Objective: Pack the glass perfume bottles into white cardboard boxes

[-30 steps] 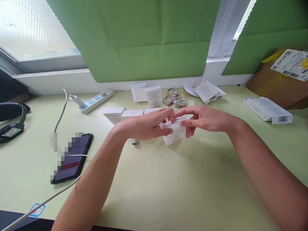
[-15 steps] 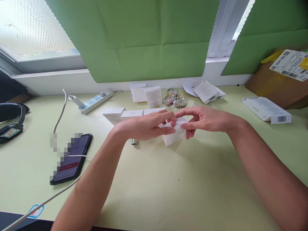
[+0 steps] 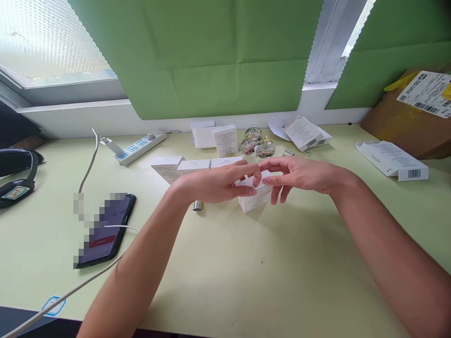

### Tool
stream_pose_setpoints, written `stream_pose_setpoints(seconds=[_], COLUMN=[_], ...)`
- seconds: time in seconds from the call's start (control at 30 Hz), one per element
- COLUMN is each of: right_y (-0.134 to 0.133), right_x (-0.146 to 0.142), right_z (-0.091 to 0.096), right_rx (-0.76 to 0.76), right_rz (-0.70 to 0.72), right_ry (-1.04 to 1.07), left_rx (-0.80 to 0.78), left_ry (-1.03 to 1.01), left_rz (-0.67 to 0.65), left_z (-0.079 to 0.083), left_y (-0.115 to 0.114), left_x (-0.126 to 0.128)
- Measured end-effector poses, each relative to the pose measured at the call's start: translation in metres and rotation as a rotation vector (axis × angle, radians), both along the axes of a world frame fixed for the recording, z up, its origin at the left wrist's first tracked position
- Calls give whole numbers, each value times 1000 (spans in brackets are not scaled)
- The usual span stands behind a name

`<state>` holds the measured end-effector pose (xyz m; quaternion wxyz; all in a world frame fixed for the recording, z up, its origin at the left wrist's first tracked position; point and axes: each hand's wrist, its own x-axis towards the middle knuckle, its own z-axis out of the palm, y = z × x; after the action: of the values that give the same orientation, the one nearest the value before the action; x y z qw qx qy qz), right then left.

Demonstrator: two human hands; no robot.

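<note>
Over a pale green table [image 3: 264,286], holds left hand [image 3: 221,184] and right hand [image 3: 299,176] bent-fingered at the top of a small white box [image 3: 252,203], cannot tell whether gripping or just touching, standing before round glass bottles [image 3: 265,149] and right of a silver cylinder [image 3: 197,205]

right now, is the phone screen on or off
On: the phone screen shows digits and a red bar; mosaic blocks hide its left part.
</note>
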<state>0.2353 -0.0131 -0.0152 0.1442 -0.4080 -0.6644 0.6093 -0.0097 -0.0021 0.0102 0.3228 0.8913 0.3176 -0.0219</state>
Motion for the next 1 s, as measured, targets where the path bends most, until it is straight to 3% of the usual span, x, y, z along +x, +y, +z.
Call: stream_pose_setpoints(seconds=[0.27, 1.0], right_y=[4, 4], right_x=[-1, -6], right_z=[-9, -9], right_rx=[-147, -205], right_rz=[-5, 20], right_ry=[107, 127], left_rx=[-36, -35], left_ry=[11, -49], left_rz=[6, 57], left_z=[1, -1], left_y=[-1, -5], left_x=[1, 6])
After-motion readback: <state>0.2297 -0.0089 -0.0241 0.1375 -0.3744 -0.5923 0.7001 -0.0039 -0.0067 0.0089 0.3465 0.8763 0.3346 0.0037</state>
